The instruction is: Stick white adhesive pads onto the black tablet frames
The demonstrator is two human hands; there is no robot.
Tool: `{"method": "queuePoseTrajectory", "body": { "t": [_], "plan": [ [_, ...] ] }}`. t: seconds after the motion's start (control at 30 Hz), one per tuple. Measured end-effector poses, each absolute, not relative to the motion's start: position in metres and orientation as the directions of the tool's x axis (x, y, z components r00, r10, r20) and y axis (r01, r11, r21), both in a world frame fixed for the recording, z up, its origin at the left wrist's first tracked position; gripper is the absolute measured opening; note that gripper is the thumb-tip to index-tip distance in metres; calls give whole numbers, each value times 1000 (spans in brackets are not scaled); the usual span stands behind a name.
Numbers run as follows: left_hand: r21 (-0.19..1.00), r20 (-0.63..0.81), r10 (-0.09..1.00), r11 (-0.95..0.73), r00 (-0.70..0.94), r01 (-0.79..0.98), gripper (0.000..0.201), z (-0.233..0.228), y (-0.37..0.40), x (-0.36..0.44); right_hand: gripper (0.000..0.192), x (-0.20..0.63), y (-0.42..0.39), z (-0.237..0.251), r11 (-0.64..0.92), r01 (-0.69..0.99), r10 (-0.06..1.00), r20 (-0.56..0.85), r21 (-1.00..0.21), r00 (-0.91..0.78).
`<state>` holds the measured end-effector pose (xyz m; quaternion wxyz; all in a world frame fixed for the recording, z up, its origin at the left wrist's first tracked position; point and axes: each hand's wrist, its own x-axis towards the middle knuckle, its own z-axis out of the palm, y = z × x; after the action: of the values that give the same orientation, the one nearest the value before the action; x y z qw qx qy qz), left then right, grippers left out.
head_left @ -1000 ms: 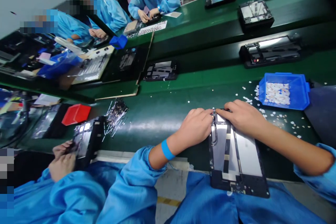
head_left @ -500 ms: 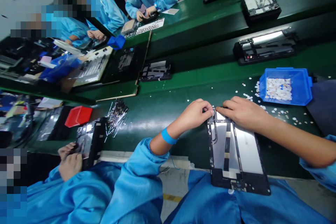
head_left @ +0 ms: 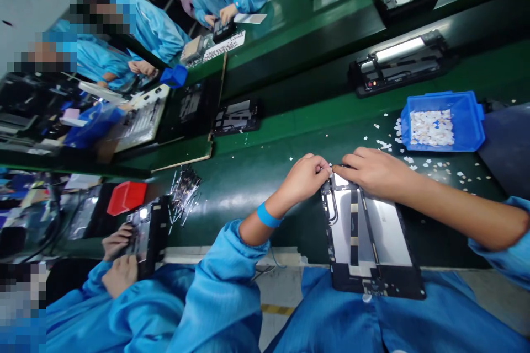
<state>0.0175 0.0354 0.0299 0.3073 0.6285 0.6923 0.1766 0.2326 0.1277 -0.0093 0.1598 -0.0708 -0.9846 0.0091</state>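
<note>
An open tablet chassis [head_left: 368,237] with silver plates and black strips lies on the green bench [head_left: 248,176] in front of me, its near end over the bench edge. My left hand [head_left: 304,179] is curled, its fingertips pinching at the chassis's far left corner. My right hand [head_left: 372,172] rests flat on the far edge, index finger pointing toward the left fingertips. The two hands almost touch. Whether something small sits between the fingers cannot be seen.
A blue bin [head_left: 441,121] of small white pieces stands to the right, with white scraps [head_left: 434,168] scattered around it. A co-worker's hands [head_left: 120,256] hold another chassis at left, near a red tray [head_left: 126,197] and loose metal strips [head_left: 184,187]. Further devices sit on the belts beyond.
My left hand has lifted from lying flat beside the chassis into a curled pinch at its far corner. The view has shifted slightly; my right hand stays on the far edge.
</note>
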Motion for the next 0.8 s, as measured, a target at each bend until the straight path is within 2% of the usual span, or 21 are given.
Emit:
{"method": "queuePoseTrajectory", "body": {
  "t": [0.2, 0.47, 0.53, 0.63, 0.73, 0.8],
  "plan": [
    [661, -131, 988, 147, -80, 736, 10, 19, 29, 21, 32, 233, 126, -6, 990, 128, 139, 321, -53, -937],
    [621, -96, 990, 144, -107, 771, 9, 15, 27, 26, 35, 232, 126, -8, 988, 138, 151, 324, -64, -934],
    [660, -126, 977, 210, -169, 722, 14, 13, 30, 25, 33, 232, 127, -10, 988, 131, 153, 336, -86, -930],
    [765, -248, 942, 333, -225, 551, 26, 8, 37, 21, 31, 234, 128, -14, 985, 131, 162, 350, -111, -923],
    [821, -372, 904, 426, -211, 381, 26, 4, 43, 19, 33, 237, 128, -16, 984, 137, 169, 352, -115, -921],
    [828, -404, 890, 454, -213, 329, 23, 1, 45, 19, 34, 237, 128, -17, 985, 136, 166, 351, -110, -922]
  ]
}}
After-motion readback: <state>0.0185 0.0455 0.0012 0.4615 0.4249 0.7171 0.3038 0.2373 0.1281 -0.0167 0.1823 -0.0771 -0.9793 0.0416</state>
